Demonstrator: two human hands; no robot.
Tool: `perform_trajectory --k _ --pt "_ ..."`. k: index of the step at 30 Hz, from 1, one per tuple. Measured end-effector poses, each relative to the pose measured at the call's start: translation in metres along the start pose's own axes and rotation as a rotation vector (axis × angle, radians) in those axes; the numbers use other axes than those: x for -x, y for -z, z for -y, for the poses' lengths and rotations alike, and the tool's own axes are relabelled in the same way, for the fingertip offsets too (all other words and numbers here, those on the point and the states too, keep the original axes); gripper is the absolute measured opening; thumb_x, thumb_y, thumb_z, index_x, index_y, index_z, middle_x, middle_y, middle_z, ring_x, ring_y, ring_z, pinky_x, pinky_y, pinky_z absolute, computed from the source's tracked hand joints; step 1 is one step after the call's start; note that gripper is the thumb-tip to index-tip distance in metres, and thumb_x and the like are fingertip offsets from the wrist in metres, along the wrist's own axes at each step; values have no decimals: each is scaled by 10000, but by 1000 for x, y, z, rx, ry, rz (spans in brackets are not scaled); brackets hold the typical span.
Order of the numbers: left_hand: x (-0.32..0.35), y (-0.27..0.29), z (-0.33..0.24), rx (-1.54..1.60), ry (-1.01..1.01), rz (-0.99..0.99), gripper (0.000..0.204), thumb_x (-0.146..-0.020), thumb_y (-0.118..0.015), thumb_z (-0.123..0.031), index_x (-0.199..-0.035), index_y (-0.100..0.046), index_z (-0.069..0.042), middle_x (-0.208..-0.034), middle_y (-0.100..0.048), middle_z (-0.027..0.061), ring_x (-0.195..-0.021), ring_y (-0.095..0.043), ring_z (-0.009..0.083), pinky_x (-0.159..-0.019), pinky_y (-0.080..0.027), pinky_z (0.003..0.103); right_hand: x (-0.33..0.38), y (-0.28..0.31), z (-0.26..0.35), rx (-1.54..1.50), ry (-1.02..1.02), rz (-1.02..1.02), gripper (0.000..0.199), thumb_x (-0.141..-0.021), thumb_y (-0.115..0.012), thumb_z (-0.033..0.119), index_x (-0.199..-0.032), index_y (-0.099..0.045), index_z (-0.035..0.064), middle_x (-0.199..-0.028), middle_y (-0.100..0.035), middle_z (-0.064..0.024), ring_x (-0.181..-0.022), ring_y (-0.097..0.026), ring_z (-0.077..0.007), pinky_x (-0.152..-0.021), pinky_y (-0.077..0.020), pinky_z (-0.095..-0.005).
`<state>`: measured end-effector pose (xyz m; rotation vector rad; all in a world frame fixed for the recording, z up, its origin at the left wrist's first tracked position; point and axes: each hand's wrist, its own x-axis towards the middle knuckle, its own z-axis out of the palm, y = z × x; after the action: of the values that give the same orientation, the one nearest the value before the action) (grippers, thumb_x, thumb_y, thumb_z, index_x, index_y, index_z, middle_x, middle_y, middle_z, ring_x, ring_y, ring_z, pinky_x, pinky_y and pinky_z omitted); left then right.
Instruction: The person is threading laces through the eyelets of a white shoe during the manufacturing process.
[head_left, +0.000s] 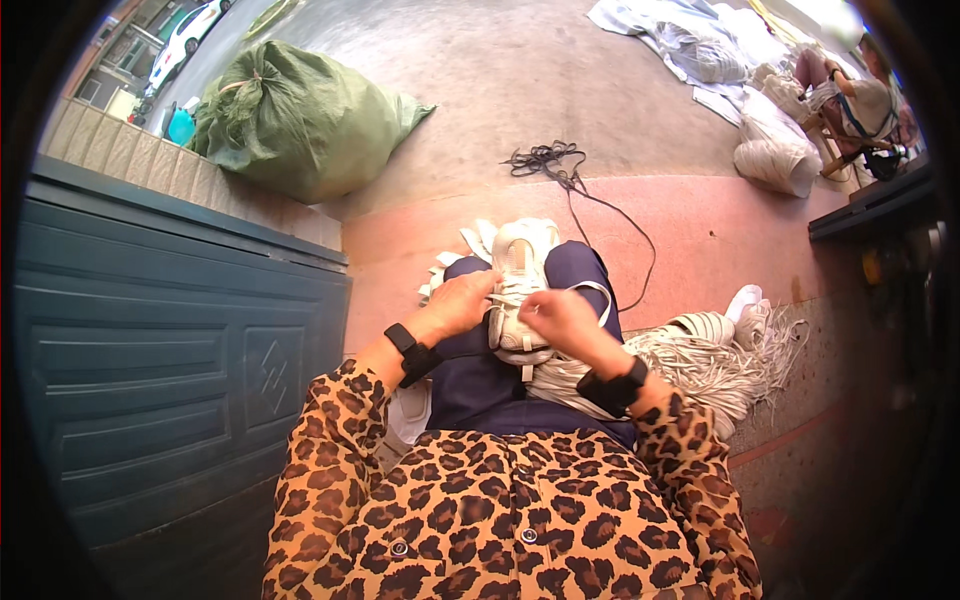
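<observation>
1. Shoe, cream-white and laced, sits between dark-blue trouser knees.
2. It's probably light, bendy and tough; its sides seem best to hold.
3. The bare left hand is at its side, the bare right hand curls over it; whether they grip, one cannot tell.

Off-white shoe lying lengthwise between the knees, a pale lace looping out rightward

a bulging green sack, tied at its top, sits near a low tiled wall, a white car beyond. a blue-green panelled door stands at left. a tangled black cord trails across the pink floor strip. at upper right, pale bundles, probably cloth, lie near a person.
</observation>
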<state>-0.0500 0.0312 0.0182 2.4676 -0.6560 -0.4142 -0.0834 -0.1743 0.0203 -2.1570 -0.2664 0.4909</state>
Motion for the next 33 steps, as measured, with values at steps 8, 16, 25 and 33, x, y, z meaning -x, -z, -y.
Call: perform_trajectory --k 8,16,25,33 --pt "13 -14 4 -255 -14 -38 132 -803 -531 -109 -927 -527 -67 -869 -603 161 -776 -600 365 -657 -476 470 -8 -51 -4 387 290 -305 102 -743 -568 145 -726 -579 45 -663 -596 -120 -634 -616 -281 -569 -489 -379" --pt "16 -15 -8 -393 165 -112 102 -800 -514 -98 -869 -484 -29 -702 -609 183 -680 -620 371 -598 -493 460 -26 -35 1 467 454 112 176 -798 -497 155 -708 -602 46 -644 -593 -120 -571 -609 -229 -512 -477 -351" --pt "-12 2 -21 159 279 42 263 -778 -596 -219 -952 -616 -23 -882 -642 203 -887 -589 409 -804 -455 451 53 163 149 -1833 571 380 209 -926 -427 225 -762 -407 98 -590 -316 34 -430 -245 -53 -357 -185 -216" --pt "-48 46 -52 850 -160 623 269 -875 -597 -232 -1038 -646 -22 -1046 -627 98 -994 -555 175 -918 -402 312 43 184 149 -784 490 -124 209 -903 -449 197 -756 -440 48 -680 -453 -10 -567 -397 -100 -543 -342 -237"
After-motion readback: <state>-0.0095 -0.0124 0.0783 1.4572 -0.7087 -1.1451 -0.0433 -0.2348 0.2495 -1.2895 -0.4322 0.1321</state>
